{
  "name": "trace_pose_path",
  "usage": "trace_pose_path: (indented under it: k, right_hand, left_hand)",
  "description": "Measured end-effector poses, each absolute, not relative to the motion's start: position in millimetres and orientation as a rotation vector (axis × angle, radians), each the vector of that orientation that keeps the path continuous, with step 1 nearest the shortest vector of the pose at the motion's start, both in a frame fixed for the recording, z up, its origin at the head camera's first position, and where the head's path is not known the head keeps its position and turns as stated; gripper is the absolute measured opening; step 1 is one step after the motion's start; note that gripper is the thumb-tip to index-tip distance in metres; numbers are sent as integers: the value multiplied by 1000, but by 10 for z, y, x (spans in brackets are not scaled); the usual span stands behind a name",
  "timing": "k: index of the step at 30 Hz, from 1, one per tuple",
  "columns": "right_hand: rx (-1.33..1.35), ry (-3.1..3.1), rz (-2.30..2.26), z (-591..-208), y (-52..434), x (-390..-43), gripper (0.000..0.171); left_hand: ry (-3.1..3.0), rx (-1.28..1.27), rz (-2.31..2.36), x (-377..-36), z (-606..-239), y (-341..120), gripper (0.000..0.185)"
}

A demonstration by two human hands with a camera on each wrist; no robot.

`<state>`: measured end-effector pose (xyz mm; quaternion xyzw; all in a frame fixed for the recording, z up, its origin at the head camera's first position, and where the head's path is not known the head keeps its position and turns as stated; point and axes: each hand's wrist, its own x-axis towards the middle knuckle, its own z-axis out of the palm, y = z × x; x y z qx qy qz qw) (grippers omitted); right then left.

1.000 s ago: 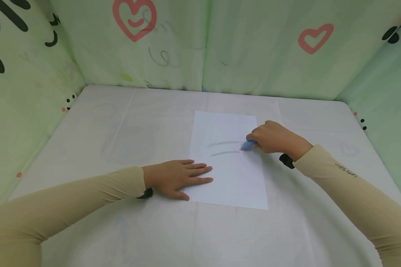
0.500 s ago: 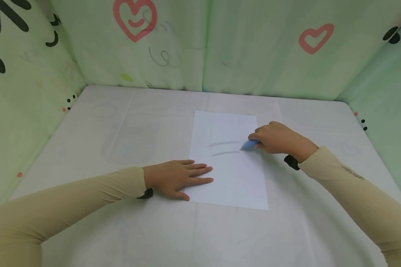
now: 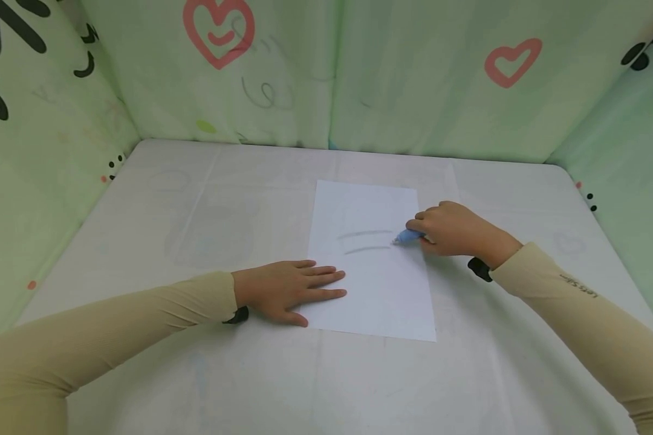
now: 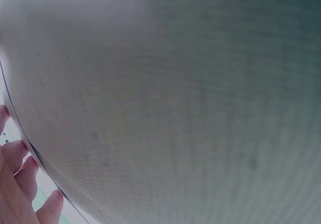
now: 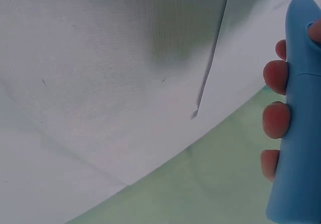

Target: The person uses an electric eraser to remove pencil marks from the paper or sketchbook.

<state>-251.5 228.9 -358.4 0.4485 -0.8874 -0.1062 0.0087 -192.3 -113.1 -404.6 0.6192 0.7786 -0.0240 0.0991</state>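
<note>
A white sheet of paper [image 3: 370,302] lies on the table with two grey curved lines [image 3: 366,233] across its middle. My left hand [image 3: 288,293] rests flat on the sheet's lower left edge, fingers spread. In the left wrist view only its fingers [image 4: 27,179] show at the lower left corner. My right hand [image 3: 459,229] grips a thick blue electric eraser [image 3: 409,235], its small pale tip right at the paper by the lines' right ends. The right wrist view shows the eraser's body [image 5: 301,128] upright along the right edge, fingertips [image 5: 277,119] curled round it.
A white cloth covers the table [image 3: 239,193]. Green printed curtains [image 3: 413,84] with hearts and black shapes enclose the back and both sides. Black straps [image 3: 480,269] sit at both wrists below tan sleeves.
My right hand and forearm have shifted slightly right and down, tilting the eraser a little, while its tip stays near the same spot. The left hand and paper have not moved.
</note>
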Motion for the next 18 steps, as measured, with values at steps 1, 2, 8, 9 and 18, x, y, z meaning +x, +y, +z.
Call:
trace_pose_path:
  k: [1,2,8,9,18]
  right_hand:
    - [1408,-2757,-332,-3595,2294,-2516,9]
    - [1417,-2742,-329,-3602,2298,-2518,10]
    - [1461,-2668,-316,-3611,2306,-2501,14]
    - [1462,-2666,-305,-3613,2309,-2499,13]
    - [1435,-2659,-290,-3653,2321,-2515,17]
  left_hand:
    - [2302,1831,-70,-1923,-4045,-1130,70]
    - [2302,1831,-70,-1923,-4044,-1129,70]
    - [2301,1826,-76,-1926,-4046,-1124,70]
    - [2301,1825,-79,-1927,-4046,-1124,71]
    - [2306,1832,-89,-1931,-4059,-1125,71]
